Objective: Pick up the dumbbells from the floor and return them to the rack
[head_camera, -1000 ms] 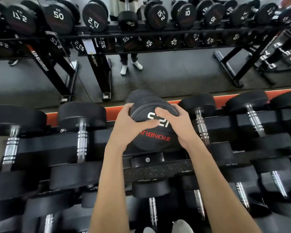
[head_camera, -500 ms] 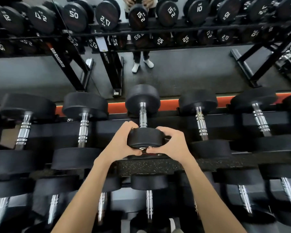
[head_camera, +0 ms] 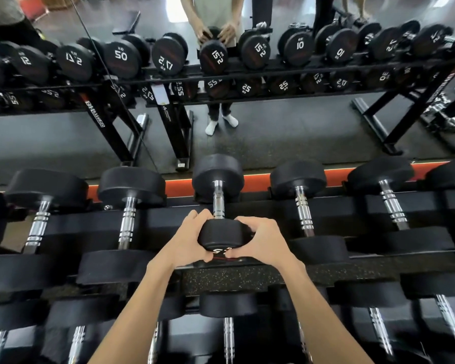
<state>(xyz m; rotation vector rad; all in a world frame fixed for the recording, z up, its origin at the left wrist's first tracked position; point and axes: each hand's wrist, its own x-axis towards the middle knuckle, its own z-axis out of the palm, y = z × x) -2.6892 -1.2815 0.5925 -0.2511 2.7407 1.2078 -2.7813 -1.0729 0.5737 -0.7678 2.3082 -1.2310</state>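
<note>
The black rubber-headed dumbbell with a ribbed chrome handle (head_camera: 218,203) lies in the top tier of the black steel rack (head_camera: 247,278), handle running away from the camera, far head against the orange strip (head_camera: 177,187) at the back. Its round heads are matt and smooth-edged; the near one carries white digits and a red line on its flat face, partly covered by thumbs.

From the left: the left hand (head_camera: 185,240) cups the near head's left side, fingers curled over its rim and thumb pressed on the face. The right hand (head_camera: 264,241) mirrors it on the right side — fingers wrapped over the top, thumb on the face, the two thumbs almost meeting. Both hands clamp that head between them.

The rack's front ledge is speckled black rubber. Neighbouring black dumbbells (head_camera: 128,206) sit on either side, each with a banded, shiny metal handle, and a lower tier holds more. Behind — a wall mirror (head_camera: 273,132) reflecting the rack's numbered dumbbell faces and dark flooring.
</note>
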